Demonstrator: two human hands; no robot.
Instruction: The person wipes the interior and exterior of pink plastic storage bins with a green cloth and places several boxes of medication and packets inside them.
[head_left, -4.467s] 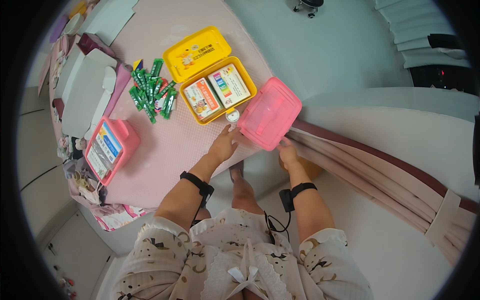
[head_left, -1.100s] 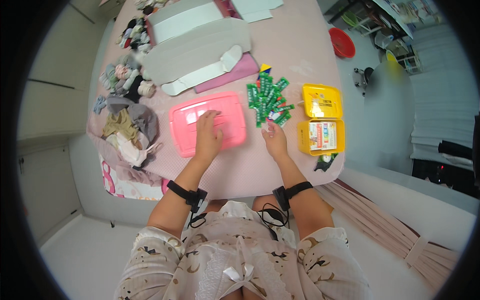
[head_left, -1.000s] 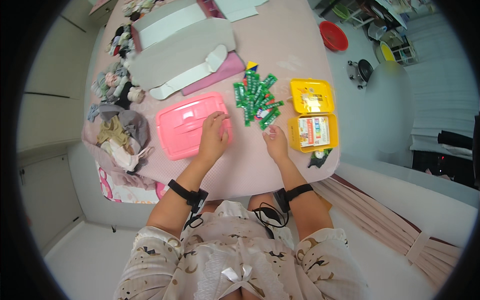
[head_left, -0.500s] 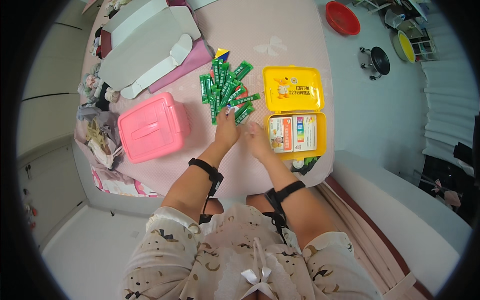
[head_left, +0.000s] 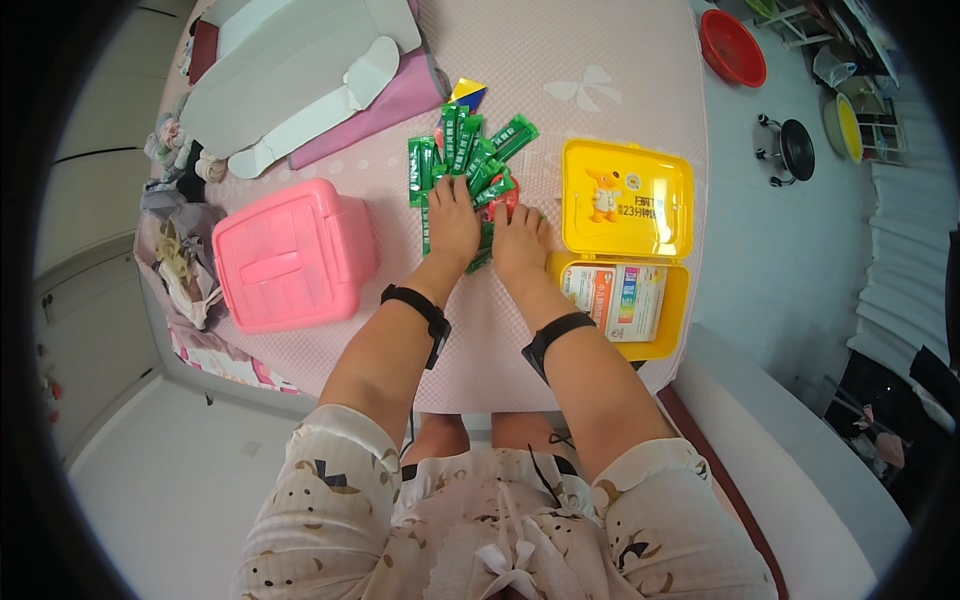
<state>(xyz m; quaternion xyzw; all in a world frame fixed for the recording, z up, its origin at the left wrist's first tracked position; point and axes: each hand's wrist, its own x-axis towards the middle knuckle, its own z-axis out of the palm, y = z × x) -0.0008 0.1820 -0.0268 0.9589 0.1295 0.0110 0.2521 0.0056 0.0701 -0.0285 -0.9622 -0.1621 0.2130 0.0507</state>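
Note:
A loose pile of green stick sachets (head_left: 484,160) lies on the pink quilted cover, with a red round patterned piece (head_left: 504,190) showing among them. My left hand (head_left: 452,222) rests on the near part of the pile, fingers stretched forward over the sachets. Beside it, my right hand (head_left: 520,243) lies over the pile's near right side, its fingers stretched out and slightly apart. Both palms face down and hide the sachets beneath them. Neither hand visibly grips anything.
On the left stands a closed pink lidded box (head_left: 292,258). To the right, an open yellow case (head_left: 676,300) holds small medicine cartons (head_left: 640,300). A large opened grey-white carton (head_left: 290,80) lies at the back left, and clothes (head_left: 185,265) line the left edge.
My right hand has moved forward from the bare cover onto the sachets, and its fingers have straightened. The left has shifted slightly forward, flatter over the pile. The whole view has shifted a little.

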